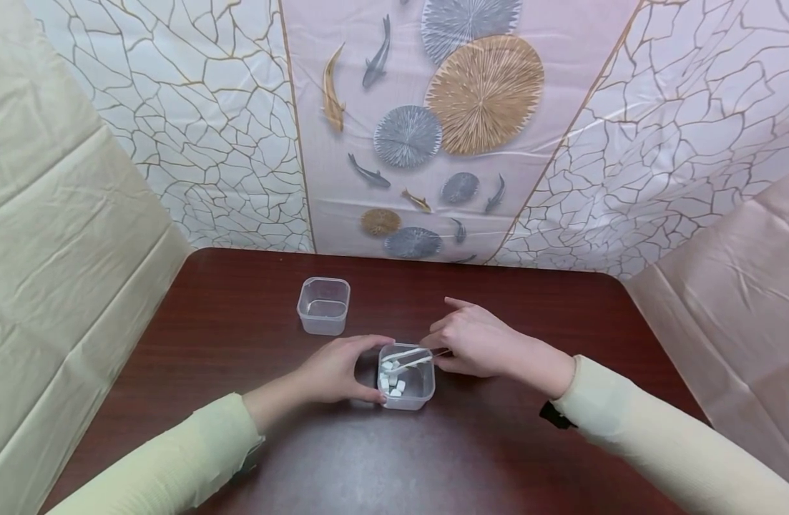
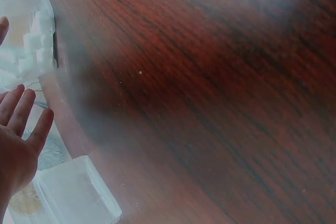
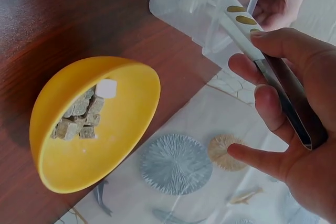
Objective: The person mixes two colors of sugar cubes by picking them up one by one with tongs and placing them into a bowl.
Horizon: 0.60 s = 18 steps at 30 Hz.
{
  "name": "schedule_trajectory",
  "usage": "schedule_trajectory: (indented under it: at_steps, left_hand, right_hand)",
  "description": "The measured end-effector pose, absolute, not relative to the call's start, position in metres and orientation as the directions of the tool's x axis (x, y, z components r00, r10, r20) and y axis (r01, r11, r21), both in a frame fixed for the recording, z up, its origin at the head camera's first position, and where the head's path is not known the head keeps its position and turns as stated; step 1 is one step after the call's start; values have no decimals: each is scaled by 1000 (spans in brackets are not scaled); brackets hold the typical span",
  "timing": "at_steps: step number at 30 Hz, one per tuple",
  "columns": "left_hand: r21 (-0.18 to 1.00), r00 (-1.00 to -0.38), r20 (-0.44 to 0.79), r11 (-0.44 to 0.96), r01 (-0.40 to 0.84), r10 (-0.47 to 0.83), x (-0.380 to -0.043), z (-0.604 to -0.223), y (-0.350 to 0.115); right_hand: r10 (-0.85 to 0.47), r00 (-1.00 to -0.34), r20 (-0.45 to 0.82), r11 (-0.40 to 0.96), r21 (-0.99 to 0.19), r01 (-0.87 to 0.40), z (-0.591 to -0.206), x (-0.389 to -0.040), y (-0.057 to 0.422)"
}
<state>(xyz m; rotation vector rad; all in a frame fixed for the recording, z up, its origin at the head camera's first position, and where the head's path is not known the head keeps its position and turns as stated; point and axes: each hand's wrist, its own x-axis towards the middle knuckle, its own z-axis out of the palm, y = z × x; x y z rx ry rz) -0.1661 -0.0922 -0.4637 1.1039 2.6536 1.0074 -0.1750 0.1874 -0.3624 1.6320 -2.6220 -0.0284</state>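
A square clear plastic container (image 1: 420, 403) holds several white cubes (image 1: 393, 383), grouped at its left side. My left hand (image 1: 336, 370) holds the container by its left side, thumb near the front corner and fingers at the back corner. In the left wrist view, the fingers (image 2: 22, 109) look fairly straight beside it. My right hand (image 1: 474, 340) grips metal tongs (image 3: 286, 90) with white arms (image 1: 412, 363) marked by gold drops. The tong tips reach into the container among the cubes. The right little finger sticks out.
A second clear container (image 1: 324, 322) stands behind and left on the dark wooden table (image 1: 239, 315). The right wrist view has a yellow bowl (image 3: 121, 124) holding several brown cubes (image 3: 79, 114) and one white cube (image 3: 106, 88). Patterned cloth (image 1: 239, 143) hangs behind the table.
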Motion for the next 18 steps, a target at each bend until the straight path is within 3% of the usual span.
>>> schedule_trajectory:
  at_steps: [18]
  left_hand:
    - [611,-730,159,515,601,664,-165,-463,-93]
  right_hand:
    - [-848,-513,130,512,-42,-858,-337,-159,219]
